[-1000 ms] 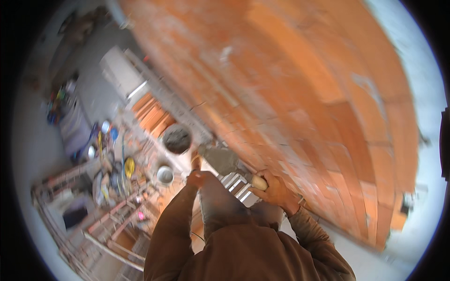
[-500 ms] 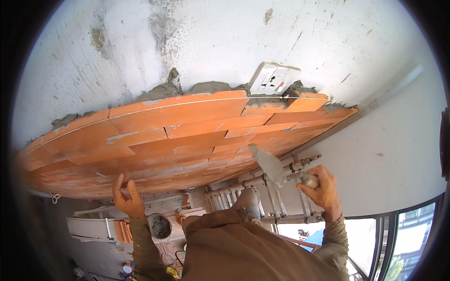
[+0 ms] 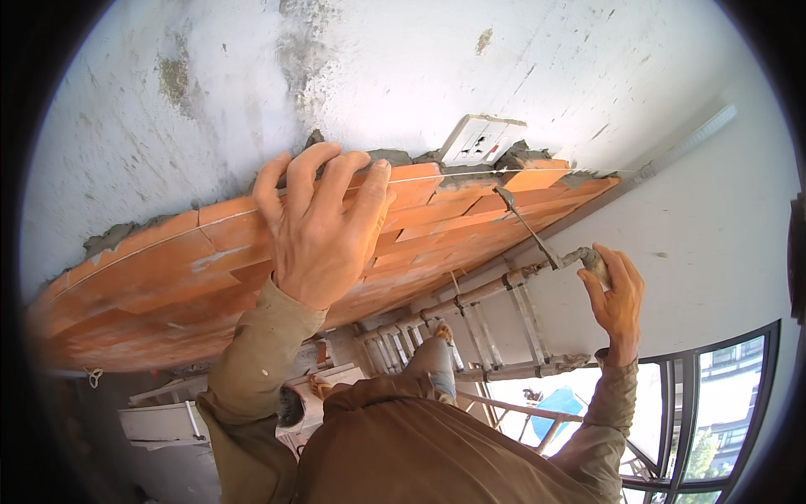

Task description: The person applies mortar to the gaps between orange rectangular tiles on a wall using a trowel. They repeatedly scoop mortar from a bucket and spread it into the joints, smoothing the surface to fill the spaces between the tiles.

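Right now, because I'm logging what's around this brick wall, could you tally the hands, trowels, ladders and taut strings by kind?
Hands: 2 (left hand and right hand)
Trowels: 1, a trowel in the right hand
Ladders: 1, a ladder partly hidden
Taut strings: 1, a white string along the top bricks
Total: 5

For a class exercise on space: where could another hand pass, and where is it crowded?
Two patches look passable: brickwork between left hand and trowel; white side wall between right hand and window. Crowded: the bricks' top edge, with string, mortar and electrical socket.
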Tool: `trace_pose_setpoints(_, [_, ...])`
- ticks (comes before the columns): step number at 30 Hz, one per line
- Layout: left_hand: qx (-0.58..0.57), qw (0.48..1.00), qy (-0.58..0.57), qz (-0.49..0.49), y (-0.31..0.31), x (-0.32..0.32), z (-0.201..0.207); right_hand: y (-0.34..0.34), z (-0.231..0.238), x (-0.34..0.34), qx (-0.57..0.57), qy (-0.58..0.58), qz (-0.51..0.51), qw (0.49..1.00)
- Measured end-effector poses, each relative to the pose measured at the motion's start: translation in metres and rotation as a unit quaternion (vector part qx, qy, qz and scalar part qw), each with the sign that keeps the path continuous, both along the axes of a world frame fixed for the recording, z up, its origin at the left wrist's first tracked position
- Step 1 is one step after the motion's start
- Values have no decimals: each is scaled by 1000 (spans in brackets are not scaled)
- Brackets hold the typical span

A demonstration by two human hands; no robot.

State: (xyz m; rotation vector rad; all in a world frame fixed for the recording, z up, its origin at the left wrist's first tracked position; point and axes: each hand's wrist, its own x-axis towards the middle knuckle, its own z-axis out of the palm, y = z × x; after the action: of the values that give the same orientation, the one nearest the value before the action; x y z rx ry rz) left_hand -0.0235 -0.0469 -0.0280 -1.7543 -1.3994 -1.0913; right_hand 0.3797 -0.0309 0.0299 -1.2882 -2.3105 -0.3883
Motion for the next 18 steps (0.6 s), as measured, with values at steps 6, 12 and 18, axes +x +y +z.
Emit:
trace_pose_setpoints(6, [52,999,2,-9,13,4,-2,9,13,-3,4,-41,9,999])
trace_pose_setpoints(12, [154,987,-11,32,29,5,-4,15,21,-10,-30,-31,22,999])
trace_pose_setpoints(18, [227,972,-4,59,43,5,-10,14,29,-14,-95,-12,-6,995])
